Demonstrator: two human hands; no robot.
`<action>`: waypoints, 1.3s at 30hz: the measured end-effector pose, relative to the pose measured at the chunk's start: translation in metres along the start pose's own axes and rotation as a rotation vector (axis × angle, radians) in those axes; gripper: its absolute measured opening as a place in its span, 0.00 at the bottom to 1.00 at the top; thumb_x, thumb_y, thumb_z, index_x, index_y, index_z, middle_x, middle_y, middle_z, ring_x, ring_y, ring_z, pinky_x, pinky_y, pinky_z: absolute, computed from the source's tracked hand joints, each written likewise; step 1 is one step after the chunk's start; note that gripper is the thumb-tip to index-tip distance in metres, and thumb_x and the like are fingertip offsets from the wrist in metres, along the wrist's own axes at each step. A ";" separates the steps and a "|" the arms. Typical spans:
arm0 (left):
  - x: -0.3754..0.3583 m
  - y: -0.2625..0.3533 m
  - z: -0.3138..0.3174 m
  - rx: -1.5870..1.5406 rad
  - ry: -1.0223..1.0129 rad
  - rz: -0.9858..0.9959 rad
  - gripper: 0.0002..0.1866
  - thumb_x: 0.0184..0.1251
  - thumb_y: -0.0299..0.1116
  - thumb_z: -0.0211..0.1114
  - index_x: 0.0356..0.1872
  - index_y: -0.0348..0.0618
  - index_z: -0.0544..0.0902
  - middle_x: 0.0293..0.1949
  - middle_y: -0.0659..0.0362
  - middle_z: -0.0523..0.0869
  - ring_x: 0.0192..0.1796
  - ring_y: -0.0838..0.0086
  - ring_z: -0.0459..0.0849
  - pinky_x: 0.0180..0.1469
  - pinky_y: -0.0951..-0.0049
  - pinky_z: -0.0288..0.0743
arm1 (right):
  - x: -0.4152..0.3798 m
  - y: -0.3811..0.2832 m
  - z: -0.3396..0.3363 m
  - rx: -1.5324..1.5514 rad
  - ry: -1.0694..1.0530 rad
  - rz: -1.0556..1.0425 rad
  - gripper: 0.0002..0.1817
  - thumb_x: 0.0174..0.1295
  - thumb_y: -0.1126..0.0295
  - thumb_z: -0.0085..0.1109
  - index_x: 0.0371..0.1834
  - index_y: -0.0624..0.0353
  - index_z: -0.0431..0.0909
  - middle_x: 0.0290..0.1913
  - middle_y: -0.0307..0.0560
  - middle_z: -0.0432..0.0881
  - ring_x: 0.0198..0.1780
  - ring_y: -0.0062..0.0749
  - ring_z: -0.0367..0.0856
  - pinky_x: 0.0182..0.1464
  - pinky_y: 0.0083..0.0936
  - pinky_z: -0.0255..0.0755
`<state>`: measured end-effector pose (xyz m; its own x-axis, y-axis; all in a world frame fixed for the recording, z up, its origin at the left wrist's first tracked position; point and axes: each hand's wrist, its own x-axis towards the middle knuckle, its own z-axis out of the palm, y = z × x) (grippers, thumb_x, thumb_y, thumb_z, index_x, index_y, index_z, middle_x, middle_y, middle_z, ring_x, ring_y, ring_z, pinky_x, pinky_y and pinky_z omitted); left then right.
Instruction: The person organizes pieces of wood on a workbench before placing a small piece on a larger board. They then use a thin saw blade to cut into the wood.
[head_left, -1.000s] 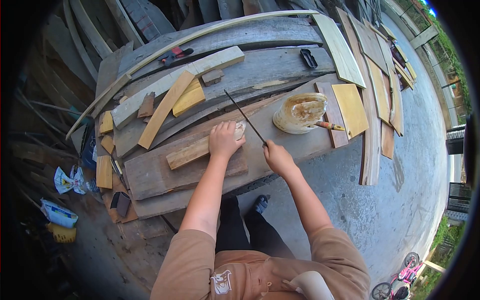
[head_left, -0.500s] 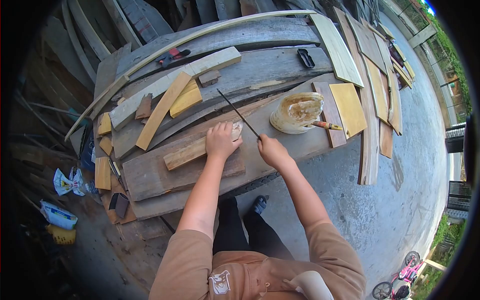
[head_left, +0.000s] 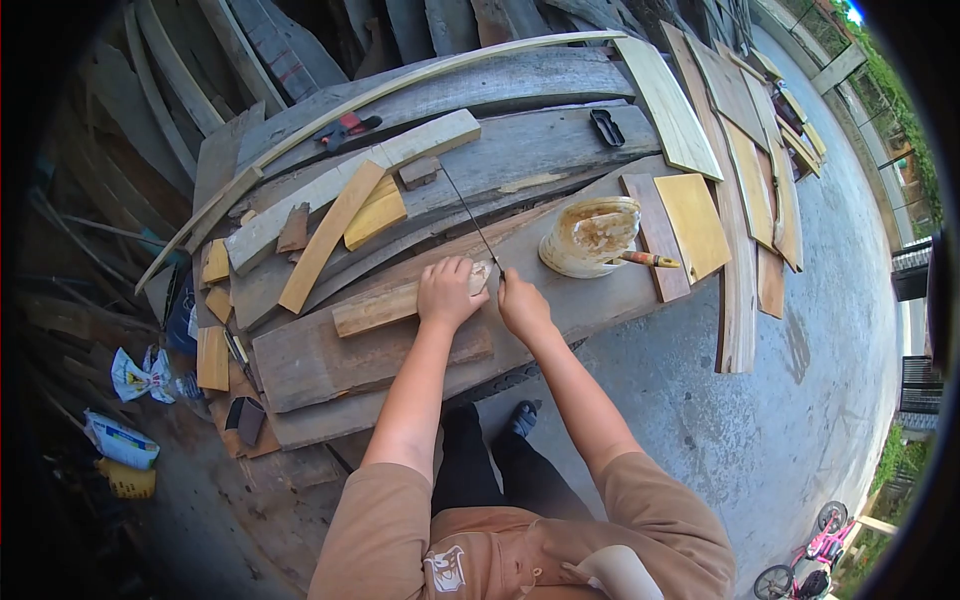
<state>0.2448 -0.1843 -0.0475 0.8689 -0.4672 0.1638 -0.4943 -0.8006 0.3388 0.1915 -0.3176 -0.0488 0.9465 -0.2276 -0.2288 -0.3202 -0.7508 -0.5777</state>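
Head view: left hand (head_left: 451, 293) clamped on wood block (head_left: 376, 312), long axis running left-right beneath palm; right hand (head_left: 524, 306), farther, grips thin blade (head_left: 467, 211) pointing forward-left, by block's right end.

The surface (head_left: 545, 140) consists of greyish wooden planks. Along its near edge lies a thick board (head_left: 300, 370); a stained bucket (head_left: 575, 250) stands toward the right edge, and a red-and-black clamp (head_left: 348, 128) lies near the far edge.

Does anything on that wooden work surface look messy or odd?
Yes: the whitish tub is stained brown inside and out, so it looks grubby, and a tool handle juts out at its side.
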 end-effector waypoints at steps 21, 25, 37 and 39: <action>0.000 -0.003 0.015 0.063 0.104 -0.017 0.25 0.39 0.46 0.69 0.42 0.45 0.80 0.49 0.54 0.81 0.53 0.64 0.77 0.54 0.64 0.67 | 0.004 0.006 0.021 0.083 0.102 -0.011 0.11 0.66 0.62 0.40 0.42 0.57 0.65 0.26 0.63 0.79 0.30 0.61 0.78 0.33 0.53 0.69; 0.001 0.003 0.014 0.059 0.136 -0.114 0.24 0.40 0.46 0.69 0.40 0.46 0.80 0.46 0.56 0.82 0.50 0.65 0.78 0.52 0.64 0.68 | 0.013 0.007 0.028 0.076 0.130 -0.029 0.11 0.66 0.62 0.40 0.42 0.56 0.65 0.26 0.62 0.79 0.31 0.61 0.78 0.33 0.52 0.69; 0.002 0.003 0.011 0.073 0.124 -0.098 0.25 0.41 0.47 0.69 0.42 0.46 0.79 0.44 0.59 0.82 0.49 0.67 0.78 0.51 0.66 0.68 | 0.003 0.005 -0.001 0.022 0.052 -0.054 0.11 0.65 0.62 0.40 0.38 0.58 0.68 0.27 0.63 0.79 0.32 0.60 0.78 0.35 0.52 0.70; 0.001 0.004 0.012 0.064 0.077 -0.149 0.27 0.41 0.47 0.68 0.45 0.46 0.80 0.47 0.58 0.82 0.50 0.68 0.79 0.54 0.66 0.68 | -0.004 0.006 -0.004 0.012 0.041 -0.051 0.11 0.65 0.62 0.40 0.38 0.58 0.68 0.28 0.63 0.79 0.32 0.60 0.78 0.35 0.52 0.70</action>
<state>0.2438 -0.1924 -0.0567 0.9307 -0.3137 0.1880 -0.3589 -0.8820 0.3052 0.1862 -0.3243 -0.0483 0.9624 -0.2147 -0.1661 -0.2715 -0.7545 -0.5975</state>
